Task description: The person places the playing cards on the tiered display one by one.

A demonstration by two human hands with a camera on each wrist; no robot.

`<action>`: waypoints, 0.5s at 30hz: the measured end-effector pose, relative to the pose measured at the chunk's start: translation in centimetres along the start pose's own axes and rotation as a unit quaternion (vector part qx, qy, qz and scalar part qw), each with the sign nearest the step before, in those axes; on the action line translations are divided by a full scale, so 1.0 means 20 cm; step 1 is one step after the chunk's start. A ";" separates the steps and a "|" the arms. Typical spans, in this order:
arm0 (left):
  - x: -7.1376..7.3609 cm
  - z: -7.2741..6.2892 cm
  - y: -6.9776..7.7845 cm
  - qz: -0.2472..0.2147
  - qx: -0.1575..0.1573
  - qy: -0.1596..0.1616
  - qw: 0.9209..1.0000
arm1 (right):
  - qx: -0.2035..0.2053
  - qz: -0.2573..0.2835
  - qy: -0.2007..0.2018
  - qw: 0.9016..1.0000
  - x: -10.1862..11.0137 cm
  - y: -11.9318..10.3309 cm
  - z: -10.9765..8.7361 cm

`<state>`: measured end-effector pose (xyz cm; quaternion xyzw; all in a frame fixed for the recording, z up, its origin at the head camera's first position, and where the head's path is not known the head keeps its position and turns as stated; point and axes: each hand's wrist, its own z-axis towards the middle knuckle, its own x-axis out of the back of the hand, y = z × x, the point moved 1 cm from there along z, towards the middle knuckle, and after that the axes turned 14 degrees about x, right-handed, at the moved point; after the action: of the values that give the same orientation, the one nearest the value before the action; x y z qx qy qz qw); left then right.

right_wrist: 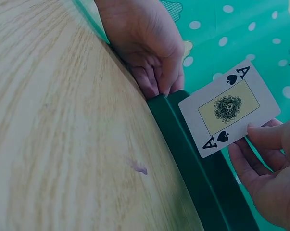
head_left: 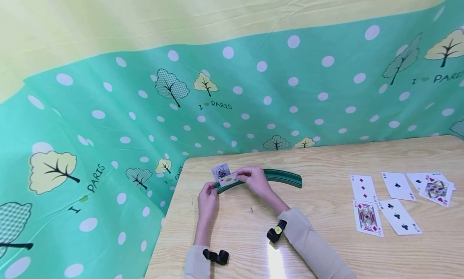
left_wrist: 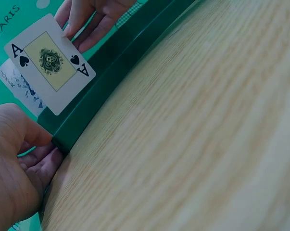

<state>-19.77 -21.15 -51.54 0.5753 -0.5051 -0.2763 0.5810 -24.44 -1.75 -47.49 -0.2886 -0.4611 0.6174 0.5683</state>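
Observation:
A curved green playing card holder [head_left: 284,177] lies on the wooden table. My left hand [head_left: 206,202] grips its left end between thumb and curled fingers. With thumb and fingertips, my right hand [head_left: 256,183] pinches the ace of spades [head_left: 228,179] by one edge. In the left wrist view the ace [left_wrist: 51,62] overlaps the holder near its gripped end, its face showing. Behind it a joker card [head_left: 219,170] leans upright at the holder's left end, partly hidden by the ace. The right wrist view shows the ace [right_wrist: 229,108] tilted above the green rail [right_wrist: 183,144].
On the table's right side several cards lie face up, among them a three of diamonds [head_left: 363,187], a jack of diamonds [head_left: 367,218] and a three of clubs [head_left: 400,217]. A green patterned cloth [head_left: 250,98] hangs along the back and left.

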 end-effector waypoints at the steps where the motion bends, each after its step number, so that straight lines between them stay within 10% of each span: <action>1: 0.00 0.00 0.00 -0.001 -0.001 -0.002 1.000 | -0.001 -0.001 0.000 1.000 0.00 0.00 0.00; 15: 0.00 0.00 -0.01 -0.001 0.000 0.001 1.000 | 0.015 -0.008 -0.015 1.000 0.00 0.04 0.00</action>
<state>-19.77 -21.22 -51.71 0.5761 -0.5044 -0.2761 0.5809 -24.74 -1.74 -48.23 -0.2672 -0.4628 0.6239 0.5702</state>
